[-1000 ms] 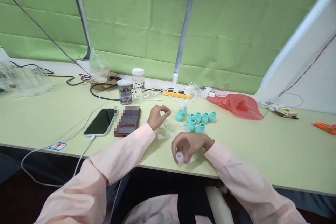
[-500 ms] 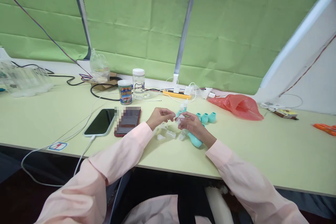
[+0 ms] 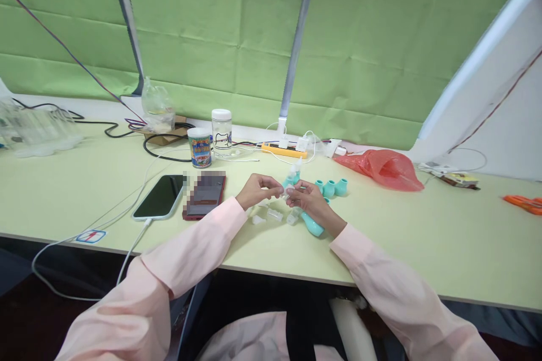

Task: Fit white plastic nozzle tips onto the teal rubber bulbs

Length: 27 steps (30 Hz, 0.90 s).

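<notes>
In the head view, the fingers of my right hand (image 3: 311, 198) are closed on a small translucent plastic piece (image 3: 286, 194). My left hand (image 3: 259, 190) pinches at the near side of that same piece, its fingertips touching it. Its exact shape is mostly hidden by the fingers. Below the hands lie several loose translucent pieces (image 3: 275, 214) on the table. Partly under my right wrist is a larger teal plastic piece (image 3: 312, 225). Beyond the right hand, several teal rounded parts with open necks (image 3: 329, 188) stand in a row. A teal part with a translucent tip (image 3: 296, 167) stands behind the fingers.
Left of my hands lie a dark-screened phone (image 3: 161, 197) on a white cable and a red-edged phone (image 3: 205, 196). Behind stand a printed cup (image 3: 199, 149), a lidded jar (image 3: 222, 134) and a yellow power strip (image 3: 283, 150). To the right are a red plastic bag (image 3: 383, 170) and orange-handled scissors (image 3: 524, 204).
My left fingertips have come in against the translucent piece held by my right hand. The two hands are closer together; the whole view has shifted slightly.
</notes>
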Each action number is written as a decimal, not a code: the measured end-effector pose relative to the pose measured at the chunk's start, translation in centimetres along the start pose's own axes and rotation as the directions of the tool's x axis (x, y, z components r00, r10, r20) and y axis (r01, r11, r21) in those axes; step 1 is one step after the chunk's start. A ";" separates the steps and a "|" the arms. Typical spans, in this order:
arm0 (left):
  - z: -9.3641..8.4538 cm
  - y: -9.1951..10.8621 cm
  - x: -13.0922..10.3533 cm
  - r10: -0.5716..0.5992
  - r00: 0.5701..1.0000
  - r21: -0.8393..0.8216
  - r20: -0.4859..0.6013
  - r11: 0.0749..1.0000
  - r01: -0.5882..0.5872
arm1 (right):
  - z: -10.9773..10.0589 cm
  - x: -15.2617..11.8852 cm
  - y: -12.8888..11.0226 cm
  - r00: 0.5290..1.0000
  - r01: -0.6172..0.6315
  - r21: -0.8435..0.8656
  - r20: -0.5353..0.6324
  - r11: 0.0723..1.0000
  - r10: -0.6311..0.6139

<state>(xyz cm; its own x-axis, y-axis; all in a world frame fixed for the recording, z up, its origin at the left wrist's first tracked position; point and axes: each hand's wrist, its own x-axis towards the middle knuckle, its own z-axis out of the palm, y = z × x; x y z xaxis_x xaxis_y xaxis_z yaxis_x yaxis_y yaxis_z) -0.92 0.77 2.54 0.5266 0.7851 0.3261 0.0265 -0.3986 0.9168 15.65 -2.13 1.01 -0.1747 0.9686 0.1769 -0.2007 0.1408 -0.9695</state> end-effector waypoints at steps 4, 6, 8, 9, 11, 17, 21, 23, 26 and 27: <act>0.2 -0.3 0.1 -0.039 0.999 -0.071 -0.013 0.997 0.038 | 0.1 0.0 0.0 0.999 0.021 -0.009 -0.034 1.000 -0.022; 0.3 -0.4 0.1 -0.074 0.997 -0.110 -0.020 0.991 0.071 | 0.1 0.0 0.0 0.999 0.016 -0.018 -0.051 1.000 -0.017; 0.4 -0.5 0.1 -0.119 0.993 -0.141 -0.021 0.983 0.114 | 0.1 0.0 0.0 0.998 0.004 -0.032 -0.059 0.999 -0.006; 0.4 -0.5 0.1 -0.142 0.990 -0.161 -0.023 0.977 0.137 | 0.1 0.0 0.0 0.998 0.001 -0.037 -0.061 0.999 -0.004; 0.5 -0.5 0.1 -0.183 0.983 -0.212 -0.026 0.962 0.173 | 0.1 0.1 0.1 0.998 0.001 -0.045 -0.061 0.999 -0.004; 0.9 -0.2 -0.2 -0.202 0.979 -0.306 0.037 0.930 0.204 | 0.1 0.2 0.2 0.997 0.008 -0.047 -0.074 0.999 -0.011; 0.9 -0.2 -0.2 -0.204 0.977 -0.322 0.056 0.923 0.211 | 0.1 0.1 0.2 0.997 0.016 -0.060 -0.073 0.998 -0.020; 0.9 -0.3 -0.1 -0.200 0.978 -0.355 0.060 0.911 0.208 | 0.2 0.1 0.2 0.998 0.018 -0.047 -0.065 0.999 -0.021; 0.8 -0.5 -0.1 -0.202 0.977 -0.412 0.075 0.886 0.215 | 0.3 0.1 0.1 0.999 0.015 -0.009 -0.051 1.000 -0.015; 0.8 -0.5 -0.1 -0.202 0.976 -0.422 0.086 0.880 0.219 | 0.4 0.1 0.1 0.999 0.012 0.002 -0.050 1.000 -0.012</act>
<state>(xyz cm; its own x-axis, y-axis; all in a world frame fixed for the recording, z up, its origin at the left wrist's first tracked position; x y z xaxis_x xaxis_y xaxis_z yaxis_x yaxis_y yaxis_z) -0.35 0.50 1.84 0.5812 0.8058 0.1135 -0.2196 0.0210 0.9754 15.24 -2.11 0.95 -0.1234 0.9759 0.1798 -0.2043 0.1523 -0.9670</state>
